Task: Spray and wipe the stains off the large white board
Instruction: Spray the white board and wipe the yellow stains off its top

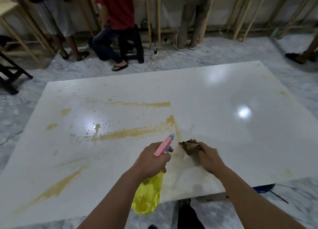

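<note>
While the left hand [151, 159] grips a yellow spray bottle [148, 194] with its nozzle forward, the right hand [209, 157] beside it presses a bunched brown cloth [189, 147] onto the stained white board [223, 125] beneath both outstretched arms.

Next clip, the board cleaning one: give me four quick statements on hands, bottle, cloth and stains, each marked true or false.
1. The left hand grips a yellow spray bottle. True.
2. The right hand is bare of anything. False: it holds a brown cloth on the white board.
3. Yellowish stains streak the board. True.
4. The bottle's sprayer head is green. False: it is pink with a blue nozzle.
</note>
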